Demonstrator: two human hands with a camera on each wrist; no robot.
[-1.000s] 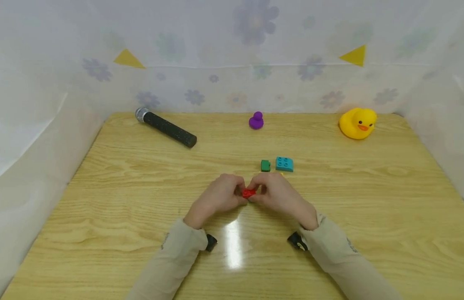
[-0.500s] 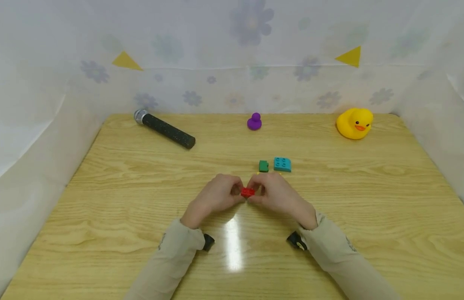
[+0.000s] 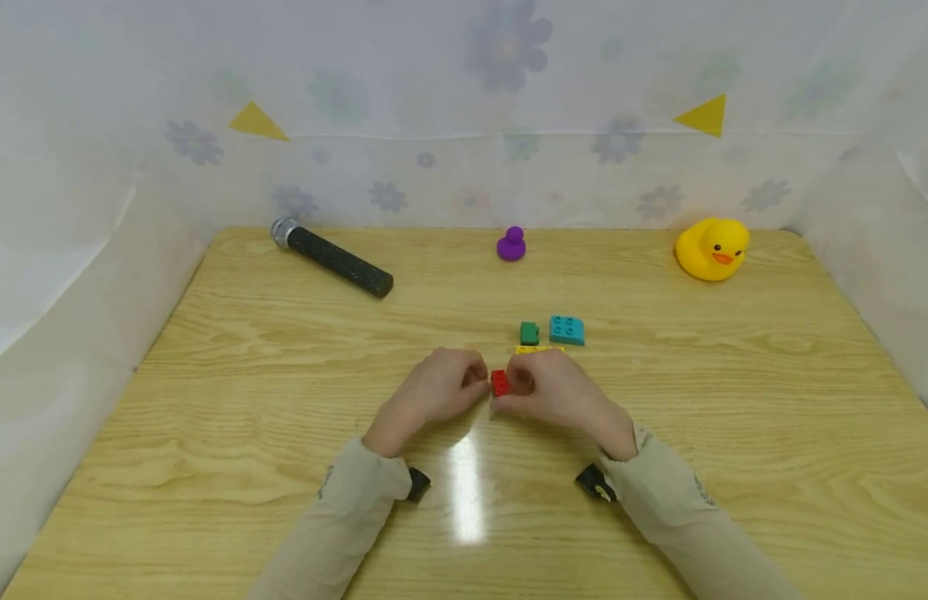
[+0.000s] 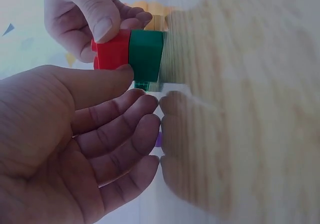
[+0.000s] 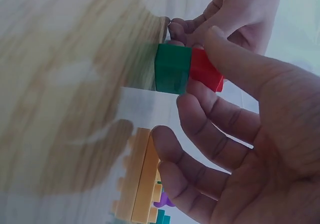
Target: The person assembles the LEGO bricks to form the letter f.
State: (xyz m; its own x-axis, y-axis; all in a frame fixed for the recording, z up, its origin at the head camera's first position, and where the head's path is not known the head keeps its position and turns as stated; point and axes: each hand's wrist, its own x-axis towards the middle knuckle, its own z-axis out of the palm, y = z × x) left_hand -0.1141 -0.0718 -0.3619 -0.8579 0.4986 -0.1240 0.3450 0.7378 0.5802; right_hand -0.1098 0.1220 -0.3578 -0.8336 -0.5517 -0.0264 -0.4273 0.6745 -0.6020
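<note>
A small red toy brick (image 3: pixel 499 382) lies between the two hands in the head view. Both wrist views show it fitted against a green brick (image 4: pixel 146 56), whose lower face is at the tabletop. My right hand (image 3: pixel 557 387) pinches the red brick between thumb and forefinger, its other fingers loosely bent. On the other side, my left hand (image 3: pixel 441 383) has its thumb and relaxed fingers right beside the bricks; a narrow gap shows in the head view. Long yellow bricks (image 5: pixel 135 174) lie just beyond the right hand, which partly hides them in the head view.
Past the hands lie another green brick (image 3: pixel 529 333) and a teal brick (image 3: pixel 566 330). At the table's far side are a black microphone (image 3: pixel 332 257), a small purple duck-shaped toy (image 3: pixel 511 244) and a yellow rubber duck (image 3: pixel 710 250). A flowered white curtain (image 3: pixel 404 175) borders the table.
The red brick has turned, from lying crosswise between both hands to pointing away. My left fingers have come off it, and more of the yellow brick shows past the right hand.
</note>
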